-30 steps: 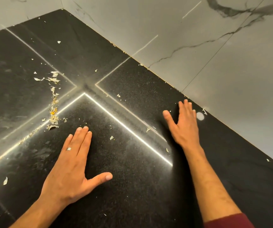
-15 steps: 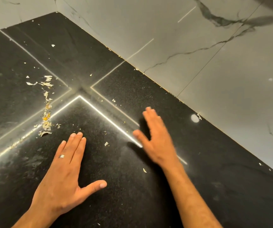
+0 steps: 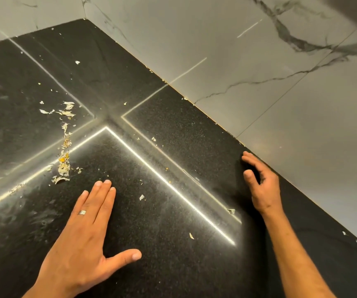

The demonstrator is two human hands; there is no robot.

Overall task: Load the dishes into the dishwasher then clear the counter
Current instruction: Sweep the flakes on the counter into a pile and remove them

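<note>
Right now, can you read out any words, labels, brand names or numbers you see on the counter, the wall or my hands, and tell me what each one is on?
None: no readable text anywhere in view.
Black counter: only light streaks and scattered peel scraps.
Marble wall: grey veins, no lettering.
Ring on the left hand: plain bands, no engraving visible.
Right hand: no markings.

Veined grey marble wall (image 3: 259,87) meets in a corner.

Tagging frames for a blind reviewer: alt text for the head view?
Two bare hands on a speckled black stone counter: the left hand lies flat, fingers straight, and the right hand, fingers loosely curled, is beside the grey-veined white marble wall. Pale papery scraps litter the counter beyond the left hand.
</note>
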